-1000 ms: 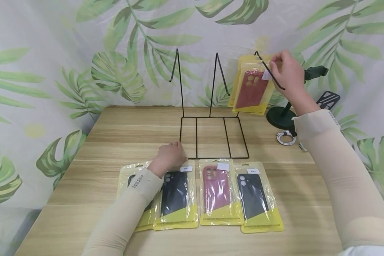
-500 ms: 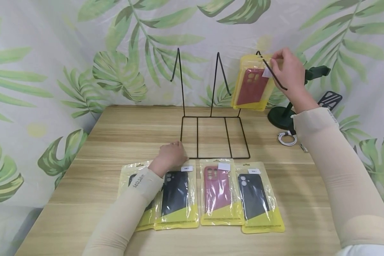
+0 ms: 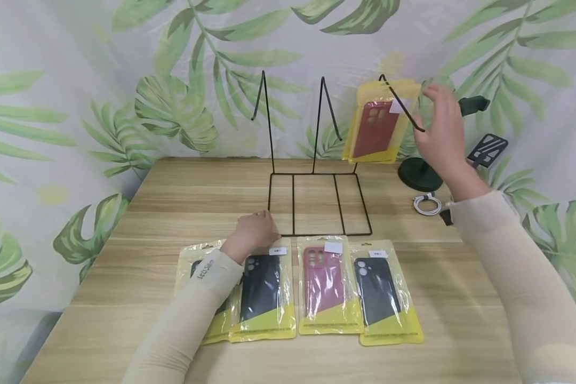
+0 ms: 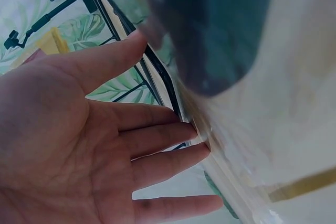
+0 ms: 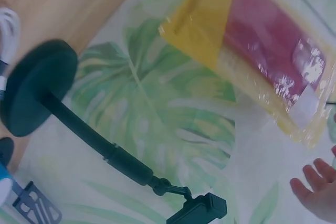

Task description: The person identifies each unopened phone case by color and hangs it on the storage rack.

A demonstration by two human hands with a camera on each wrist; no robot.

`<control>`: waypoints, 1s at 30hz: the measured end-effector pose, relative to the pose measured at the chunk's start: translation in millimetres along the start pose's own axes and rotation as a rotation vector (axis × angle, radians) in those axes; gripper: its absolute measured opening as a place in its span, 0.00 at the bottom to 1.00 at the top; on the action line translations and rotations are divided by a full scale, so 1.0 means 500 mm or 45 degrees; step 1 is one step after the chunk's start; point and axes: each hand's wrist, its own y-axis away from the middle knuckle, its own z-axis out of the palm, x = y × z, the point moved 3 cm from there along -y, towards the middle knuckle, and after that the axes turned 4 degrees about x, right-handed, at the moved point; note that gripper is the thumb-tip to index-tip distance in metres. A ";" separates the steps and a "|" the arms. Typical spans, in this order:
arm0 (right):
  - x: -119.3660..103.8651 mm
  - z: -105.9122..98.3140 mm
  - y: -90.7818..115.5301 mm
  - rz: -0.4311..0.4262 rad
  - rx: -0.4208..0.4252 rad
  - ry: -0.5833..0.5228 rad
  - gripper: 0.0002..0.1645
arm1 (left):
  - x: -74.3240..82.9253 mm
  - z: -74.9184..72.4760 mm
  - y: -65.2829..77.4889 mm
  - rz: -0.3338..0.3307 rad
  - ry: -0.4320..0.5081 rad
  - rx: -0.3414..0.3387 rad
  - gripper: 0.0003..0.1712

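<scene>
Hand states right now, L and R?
Left hand: open, holding nothing, by the wire rack.
Right hand: open, holding nothing, beside the hanging yellow bags.

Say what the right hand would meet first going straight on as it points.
Probably the leaf-print backdrop, though depth is unclear: the right hand might first brush the hanging packets close on its left.

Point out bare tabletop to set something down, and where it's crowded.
Free: tabletop left of the wire rack, beyond the left hand; also the patch between the rightmost package and right sleeve. Crowded: in front of the rack, where four packages lie; back right, with green stand and white cable.
</scene>
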 end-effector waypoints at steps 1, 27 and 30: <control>0.001 -0.001 0.016 -0.004 -0.001 0.002 0.30 | 0.000 0.000 -0.001 0.001 -0.004 0.000 0.47; 0.027 0.106 0.330 0.192 -1.157 0.056 0.30 | -0.002 0.001 -0.007 0.018 -0.012 0.002 0.46; 0.037 0.118 0.341 0.231 -1.233 0.056 0.26 | -0.001 0.002 -0.008 0.019 -0.003 -0.003 0.46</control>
